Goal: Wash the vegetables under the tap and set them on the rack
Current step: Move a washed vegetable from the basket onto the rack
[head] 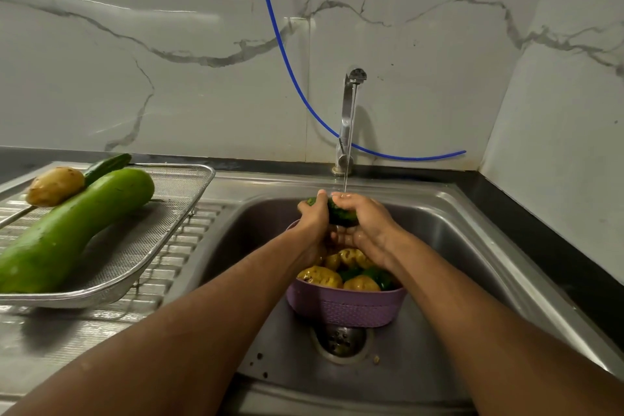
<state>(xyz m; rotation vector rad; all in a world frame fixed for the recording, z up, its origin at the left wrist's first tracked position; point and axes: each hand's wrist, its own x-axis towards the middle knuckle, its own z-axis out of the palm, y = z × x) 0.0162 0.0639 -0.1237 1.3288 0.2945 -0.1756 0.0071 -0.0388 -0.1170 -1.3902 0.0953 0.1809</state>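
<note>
Wet cucumber (337, 213) under tap (349, 118), left hand (312, 216) and right hand (363, 223) curled round it; risks slipping into sink (456, 233).

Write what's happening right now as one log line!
step: rinsing cucumber | left hand: grips it | right hand: grips it | tap: running | rack: gourd, potato | basket: more vegetables

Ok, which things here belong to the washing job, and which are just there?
Job: cucumber gripped by left hand and right hand; tap; purple basket of vegetables; rack holding bottle gourd, potato, second cucumber.
Just there: blue hose; sink drain.
</note>
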